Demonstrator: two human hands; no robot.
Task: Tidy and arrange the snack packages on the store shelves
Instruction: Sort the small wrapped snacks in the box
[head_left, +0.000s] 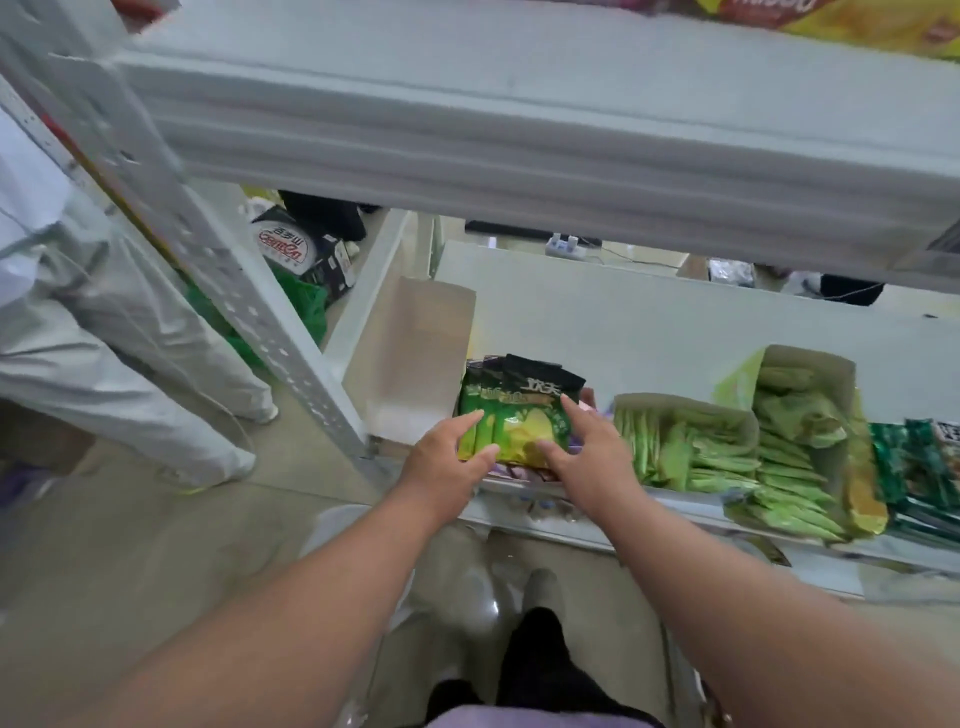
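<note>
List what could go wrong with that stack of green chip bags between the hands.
1. The left hand and right hand hold the green chip bags only by the sides, so the loose bags may fan out or slip.
2. The stack sits near the shelf edge; a nudge could tip bags to the floor.

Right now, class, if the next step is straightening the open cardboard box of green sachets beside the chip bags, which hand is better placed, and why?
Probably the right hand: it lies nearest the open cardboard box of green sachets. The left hand sits across the green-and-black chip bags.
</note>
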